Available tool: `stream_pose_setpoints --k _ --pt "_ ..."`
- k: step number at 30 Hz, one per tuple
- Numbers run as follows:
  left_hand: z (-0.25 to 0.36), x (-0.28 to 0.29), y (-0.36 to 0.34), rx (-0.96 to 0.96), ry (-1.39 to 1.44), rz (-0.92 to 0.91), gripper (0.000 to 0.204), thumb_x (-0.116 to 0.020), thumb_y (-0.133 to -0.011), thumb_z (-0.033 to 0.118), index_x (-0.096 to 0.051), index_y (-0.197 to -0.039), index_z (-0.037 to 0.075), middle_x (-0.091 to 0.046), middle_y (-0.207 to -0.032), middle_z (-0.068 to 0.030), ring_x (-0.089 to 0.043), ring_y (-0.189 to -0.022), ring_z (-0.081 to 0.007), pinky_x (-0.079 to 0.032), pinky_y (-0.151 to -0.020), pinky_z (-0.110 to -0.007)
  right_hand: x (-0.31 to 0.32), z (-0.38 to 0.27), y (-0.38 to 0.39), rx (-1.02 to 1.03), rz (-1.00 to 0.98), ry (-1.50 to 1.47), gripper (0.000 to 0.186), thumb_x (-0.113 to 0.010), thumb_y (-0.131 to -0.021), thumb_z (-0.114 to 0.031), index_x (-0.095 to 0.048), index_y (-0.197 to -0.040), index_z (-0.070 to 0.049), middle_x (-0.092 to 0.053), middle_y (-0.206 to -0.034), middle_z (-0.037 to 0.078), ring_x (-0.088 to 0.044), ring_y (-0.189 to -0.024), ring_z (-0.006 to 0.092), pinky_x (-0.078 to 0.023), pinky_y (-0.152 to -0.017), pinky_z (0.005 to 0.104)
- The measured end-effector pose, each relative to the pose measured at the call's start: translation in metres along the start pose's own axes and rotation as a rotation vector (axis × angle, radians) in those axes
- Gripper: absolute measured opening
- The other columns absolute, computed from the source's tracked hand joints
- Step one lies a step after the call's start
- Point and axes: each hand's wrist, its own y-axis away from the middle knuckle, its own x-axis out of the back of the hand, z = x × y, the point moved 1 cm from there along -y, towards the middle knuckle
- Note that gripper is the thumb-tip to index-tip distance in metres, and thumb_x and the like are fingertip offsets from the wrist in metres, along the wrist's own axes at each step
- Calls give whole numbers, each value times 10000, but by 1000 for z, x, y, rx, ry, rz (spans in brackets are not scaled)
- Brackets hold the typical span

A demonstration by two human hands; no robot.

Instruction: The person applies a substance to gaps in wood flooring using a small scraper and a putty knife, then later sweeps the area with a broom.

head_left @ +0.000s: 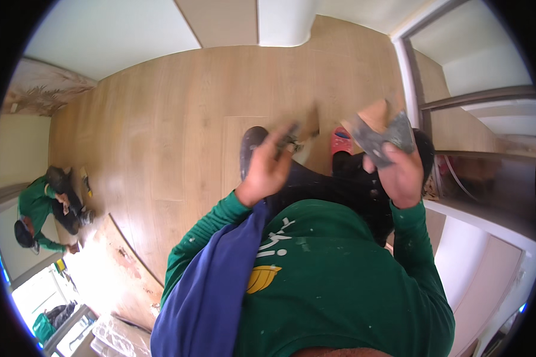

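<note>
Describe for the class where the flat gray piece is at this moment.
In the head view, the flat gray piece is right of centre, held in the person's right hand, just to the right of the pink shoe.

Floor (190, 119): light-brown wood-look planks are spanning the room.

Far edge of floor: a white wall panel (119, 35) is standing toward the left corner; a beige panel (220, 24) is adjoining it; a white column (286, 24) is meeting the planks with a rounded corner.

Left edge: a leaf-patterned panel (47, 89) is bordering a cream wall section (24, 143).

Right edge: an open shelving unit (479, 98), white-framed with dark-brown shelf edges, is rising beside the planks; a glossy dark-brown surface (488, 184) is lying nearer.

Near left corner: a bright opening (39, 291), window or door unclear, is admitting strong light, whitening the area beside it.
</note>
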Motion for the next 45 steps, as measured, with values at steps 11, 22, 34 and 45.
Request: stream_pose_setpoints --k 11,22,34,45 --pt "63 -20 -28 364 1087 220 306 -432 -994 116 -492 -1264 -15 -629 -1164 -133 -667 -950 -255 -574 -693 -402 -14 1 -27 502 -311 1390 730 -523 -787 126 -402 -1459 -133 -486 -1327 184 -515 -1191 381 -466 -1006 431" --pt "37 86 -44 157 916 559 283 -464 -977 180 -593 -1154 0 -661 -1149 -132 -648 -1048 -268 -531 -896 -472 -12 -61 -125 186 -433 496 442 -591 -972 -157 -502 -1381 -15 -650 -1052 34 -567 -727 109 -509 -713 274" --pt "-8 155 5 -69 765 1023 262 -501 -951 190 -613 -1108 14 -694 -1050 -107 -683 -890 -256 -561 -733 -426 -144 21 -236 221 -841 795 372 -594 -983 -186 -560 -1288 24 -644 -944 24 -583 -755 131 -499 -723 287" --pt "-52 132 32 -156 568 1272 262 -488 -975 120 -508 -1204 -6 -644 -1096 -142 -677 -910 -278 -594 -694 -436 -191 95 -229 1314 -1222 866 506 -561 -751 107 -664 -1206 -90 -636 -1158 101 -582 -1121 306 -480 -956 432"
